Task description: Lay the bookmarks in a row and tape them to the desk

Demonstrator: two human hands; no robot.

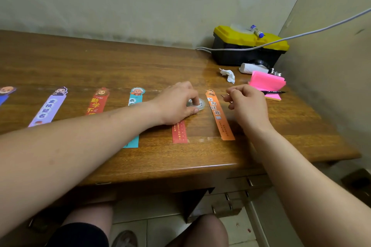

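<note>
Six paper bookmarks lie in a row on our brown wooden desk (140,62). From nine o'clock they are a blue bookmark (4,95), lilac bookmark (48,108), red bookmark (98,102), teal bookmark (135,100), second red bookmark (179,133) and orange bookmark (218,115). Our left hand (176,104) covers the second red bookmark's top and grips a small clear tape roll (197,104). At the roll's three o'clock, our right hand (248,106) hovers with its fingers curled. We cannot tell whether it pinches anything.
</note>
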